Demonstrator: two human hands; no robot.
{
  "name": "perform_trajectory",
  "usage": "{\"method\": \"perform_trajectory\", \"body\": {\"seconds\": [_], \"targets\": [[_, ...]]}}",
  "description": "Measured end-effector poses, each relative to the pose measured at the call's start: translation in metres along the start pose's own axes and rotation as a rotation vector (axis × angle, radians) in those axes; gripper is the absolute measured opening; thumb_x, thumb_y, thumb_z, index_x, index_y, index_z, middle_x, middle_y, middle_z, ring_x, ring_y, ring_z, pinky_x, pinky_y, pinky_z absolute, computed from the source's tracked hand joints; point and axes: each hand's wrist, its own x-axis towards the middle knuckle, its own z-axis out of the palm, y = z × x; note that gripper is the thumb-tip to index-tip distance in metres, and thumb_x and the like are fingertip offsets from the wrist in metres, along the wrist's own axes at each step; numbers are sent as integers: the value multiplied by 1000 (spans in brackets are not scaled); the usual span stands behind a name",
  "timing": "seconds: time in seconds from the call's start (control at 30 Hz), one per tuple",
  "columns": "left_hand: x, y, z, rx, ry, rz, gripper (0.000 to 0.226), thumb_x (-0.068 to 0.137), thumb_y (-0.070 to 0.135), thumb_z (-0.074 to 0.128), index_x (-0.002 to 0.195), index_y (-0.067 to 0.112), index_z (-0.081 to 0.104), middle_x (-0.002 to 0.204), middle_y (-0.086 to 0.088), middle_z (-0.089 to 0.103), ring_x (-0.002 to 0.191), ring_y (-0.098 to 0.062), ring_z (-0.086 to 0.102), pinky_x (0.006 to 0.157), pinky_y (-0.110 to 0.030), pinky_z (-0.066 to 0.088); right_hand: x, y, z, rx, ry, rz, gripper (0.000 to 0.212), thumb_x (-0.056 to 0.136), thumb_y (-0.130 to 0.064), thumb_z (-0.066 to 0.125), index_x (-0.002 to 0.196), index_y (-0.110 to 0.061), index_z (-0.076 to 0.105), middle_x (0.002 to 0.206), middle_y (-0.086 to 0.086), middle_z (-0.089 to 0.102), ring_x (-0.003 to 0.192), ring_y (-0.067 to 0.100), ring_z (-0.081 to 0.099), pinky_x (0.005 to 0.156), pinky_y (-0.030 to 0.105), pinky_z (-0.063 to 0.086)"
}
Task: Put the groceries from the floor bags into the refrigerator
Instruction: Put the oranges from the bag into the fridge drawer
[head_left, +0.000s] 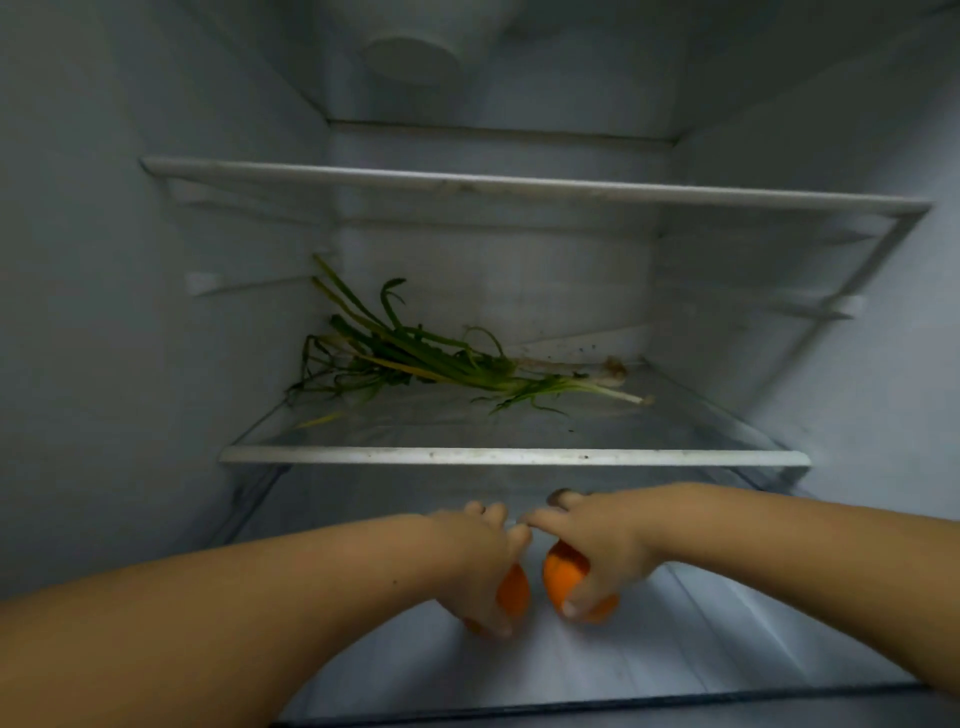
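Observation:
I look into the open refrigerator. My left hand (480, 553) grips an orange (514, 592) from above, low over the bottom shelf (701, 639). Right beside it, my right hand (597, 540) grips a second orange (563, 577) the same way. The two hands almost touch at the fingertips, below the front edge of the middle glass shelf (514, 456). Most of each orange is hidden under the fingers. A bunch of green onions (441, 364) lies across the middle shelf, roots pointing right.
An upper shelf (519, 184) spans the fridge above the green onions. White side walls (130, 312) close in left and right. A round white fitting (410, 60) sits on the ceiling at the back. The floor bags are out of view.

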Motion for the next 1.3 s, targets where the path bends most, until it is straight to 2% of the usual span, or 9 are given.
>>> {"method": "perform_trajectory", "body": {"seconds": [0.23, 0.43, 0.6, 0.73, 0.9, 0.97, 1.07, 1.13, 1.3], "targets": [[-42, 0, -51, 97, 11, -66, 60, 92, 43, 54, 140, 10, 39, 135, -12, 50, 120, -30, 50, 90, -34, 40, -50, -4, -37, -187, -51, 128, 76, 89, -52, 55, 149, -24, 19, 148, 10, 37, 131, 31, 41, 103, 41, 36], [-116, 7, -85, 158, 405, -153, 55, 92, 48, 51, 136, 18, 37, 128, -8, 54, 113, -28, 54, 77, -32, 40, -109, -22, -66, -178, 289, 145, 57, 93, -49, 49, 139, -17, 39, 137, 10, 49, 122, 30, 49, 97, 36, 42], [-185, 28, -78, 334, 746, -331, 47, 96, 45, 41, 132, 16, 39, 127, -8, 50, 119, -28, 48, 86, -38, 43, -164, -38, -68, -208, 632, 204, 44, 95, -46, 41, 129, -18, 44, 130, 10, 48, 117, 31, 51, 90, 41, 47], [-236, 62, -46, 210, 1018, -432, 40, 96, 41, 41, 126, 14, 44, 119, -7, 52, 112, -28, 49, 80, -37, 43, -211, -59, -39, -179, 939, 174, 41, 98, -41, 37, 130, -16, 43, 129, 10, 46, 116, 32, 50, 79, 38, 45], [-295, 124, 38, 182, 1018, -479, 35, 89, 38, 45, 107, 11, 56, 102, -9, 57, 96, -30, 57, 68, -37, 45, -241, -115, 39, -174, 1143, -33, 33, 95, -35, 43, 118, -12, 52, 113, 11, 53, 102, 34, 54, 69, 37, 43], [-325, 146, 77, 175, 993, -477, 37, 76, 40, 42, 89, 11, 63, 83, -8, 61, 76, -31, 62, 55, -33, 47, -244, -147, 74, -265, 1147, -153, 27, 89, -31, 49, 102, -11, 60, 97, 12, 59, 85, 34, 61, 60, 35, 45], [-362, 169, 137, 112, 942, -479, 37, 74, 40, 43, 89, 12, 63, 81, -6, 62, 73, -30, 62, 54, -32, 48, -250, -201, 123, -231, 1097, -227, 18, 74, -30, 67, 80, -13, 64, 75, 8, 61, 61, 30, 61, 45, 28, 39], [-390, 187, 169, -1, 870, -570, 36, 77, 39, 47, 93, 11, 64, 83, -7, 62, 74, -31, 62, 54, -33, 48, -255, -245, 150, -133, 1004, -264, 24, 75, -30, 73, 88, -10, 64, 83, 10, 62, 71, 32, 63, 50, 32, 45], [-472, 214, 260, -133, 727, -696, 39, 78, 40, 44, 92, 9, 64, 80, -9, 61, 72, -32, 61, 51, -34, 47, -279, -369, 203, 58, 881, -367, 38, 97, -35, 40, 128, -13, 48, 124, 11, 50, 111, 32, 52, 79, 40, 46]]}}
